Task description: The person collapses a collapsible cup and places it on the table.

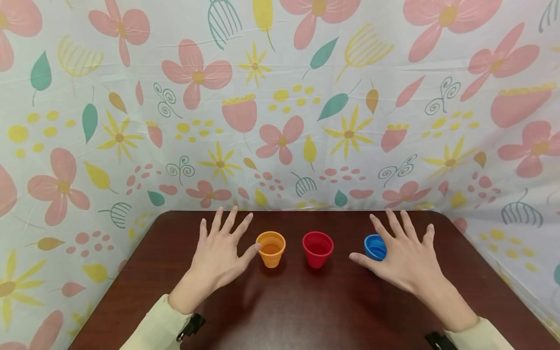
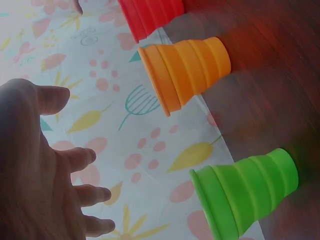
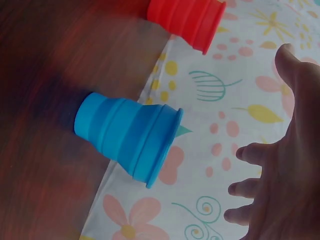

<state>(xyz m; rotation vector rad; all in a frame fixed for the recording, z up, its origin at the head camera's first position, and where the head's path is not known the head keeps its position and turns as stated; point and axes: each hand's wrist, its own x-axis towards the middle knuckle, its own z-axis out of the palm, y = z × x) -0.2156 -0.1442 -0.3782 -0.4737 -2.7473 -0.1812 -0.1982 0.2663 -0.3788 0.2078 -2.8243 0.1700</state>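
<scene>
My left hand [image 1: 218, 255] hovers over the table with fingers spread and holds nothing. Its thumb overlaps the edge of an orange ribbed cup [image 1: 271, 253] in the head view. A green ribbed cup [image 2: 247, 192] stands near that hand in the left wrist view; in the head view the hand hides it. Between the hands a red cup [image 1: 317, 250] stands upright, mouth up. My right hand [image 1: 404, 257], also spread and holding nothing, is above a blue ribbed cup [image 3: 130, 137], partly covering it in the head view.
The cups stand in a row on a dark brown wooden table [image 1: 297, 311] with rounded far corners. A white cloth [image 1: 280, 97] printed with flowers and leaves hangs behind the table and along its sides.
</scene>
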